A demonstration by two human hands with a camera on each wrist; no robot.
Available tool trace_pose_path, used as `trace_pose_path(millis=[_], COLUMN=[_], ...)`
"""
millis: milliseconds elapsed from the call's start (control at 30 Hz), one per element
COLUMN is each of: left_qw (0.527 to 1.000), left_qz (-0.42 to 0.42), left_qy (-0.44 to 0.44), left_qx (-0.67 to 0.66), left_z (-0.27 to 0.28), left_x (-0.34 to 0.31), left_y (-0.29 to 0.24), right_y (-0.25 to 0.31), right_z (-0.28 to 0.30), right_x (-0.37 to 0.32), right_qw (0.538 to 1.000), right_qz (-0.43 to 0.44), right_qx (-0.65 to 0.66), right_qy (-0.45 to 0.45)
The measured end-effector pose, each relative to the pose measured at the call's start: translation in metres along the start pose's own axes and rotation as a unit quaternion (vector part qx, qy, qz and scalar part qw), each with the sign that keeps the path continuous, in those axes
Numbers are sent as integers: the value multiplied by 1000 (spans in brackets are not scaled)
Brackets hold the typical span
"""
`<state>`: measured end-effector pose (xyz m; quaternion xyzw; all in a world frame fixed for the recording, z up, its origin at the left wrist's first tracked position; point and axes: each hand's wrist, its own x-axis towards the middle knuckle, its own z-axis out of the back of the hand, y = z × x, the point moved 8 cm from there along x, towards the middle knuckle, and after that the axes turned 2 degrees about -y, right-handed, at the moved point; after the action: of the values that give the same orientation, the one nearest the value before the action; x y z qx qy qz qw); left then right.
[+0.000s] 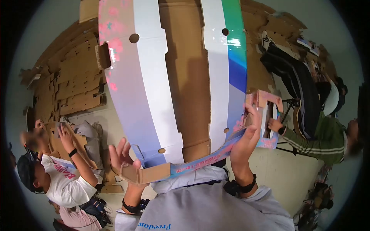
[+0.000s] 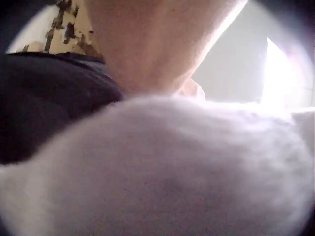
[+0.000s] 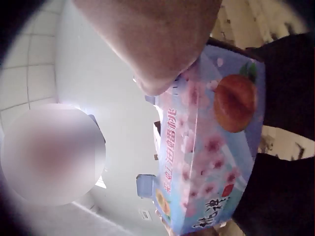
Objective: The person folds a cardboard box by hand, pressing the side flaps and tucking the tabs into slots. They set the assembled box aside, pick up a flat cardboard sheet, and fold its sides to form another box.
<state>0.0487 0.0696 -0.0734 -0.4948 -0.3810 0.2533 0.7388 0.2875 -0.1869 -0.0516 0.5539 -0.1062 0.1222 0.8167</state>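
A large cardboard box [image 1: 154,96] fills the middle of the head view, printed with pink blossoms, white bands and blue-green colour. Its long flaps leave a brown gap between them. At the near left corner my left hand [image 1: 121,156] holds the box, its thumb by a folded brown corner flap [image 1: 154,174]. My right hand [image 1: 246,140] grips the near right corner, fingers bent along the side wall. In the right wrist view, the printed end wall [image 3: 211,152] shows a peach picture, below my right hand [image 3: 157,73]. A pale sleeve [image 2: 162,167] covers most of the left wrist view.
Stacked flattened cardboard [image 1: 69,73] lies at the far left, with more at the far right. A seated person [image 1: 61,169] in a white shirt is on the left. On the right, a person in a green sleeve [image 1: 316,144] handles a smaller pink box [image 1: 266,142].
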Motion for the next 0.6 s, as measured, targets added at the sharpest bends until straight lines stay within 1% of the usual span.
trace_pose_path(millis=[33,67,100,133,167,233,267,333,467,567,600], left_qw=[999,995,991,992,991,992,993,993,995,996,996], left_qz=[10,19,52,8,-35,-30,-27,83,69,70,71], left_qy=[42,84,104,116,125,118,114,77,72,59,57], left_qx=[-27,-55,-69,-48,-23,-17,-14,-23,-5,5,7], left_z=[-1,-6,-10,-10,-10,-13,-14,-25,-35,-36,-37], left_x=[-8,-9,-10,-10,-8,-5,-3,5,18,15,13], left_y=[10,16,19,16,15,19,20,4,-2,-5,-6], right_y=[4,3,3,3,12,24,20,12,-1,3,2], right_z=[4,6,9,9,10,7,9,14,25,31,32], right_x=[-1,-3,-8,-15,-17,-20,-23,-28,-31,-32,-34], right_qw=[1000,1000,1000,999,1000,991,992,993,996,990,990], right_qz=[26,10,-7,-24,18,98,94,90,76,131,128], right_qx=[-1,8,15,25,-16,-92,-85,-72,-25,-42,-36], right_qy=[-14,-17,-17,-16,-16,-7,-10,-16,-38,-43,-46])
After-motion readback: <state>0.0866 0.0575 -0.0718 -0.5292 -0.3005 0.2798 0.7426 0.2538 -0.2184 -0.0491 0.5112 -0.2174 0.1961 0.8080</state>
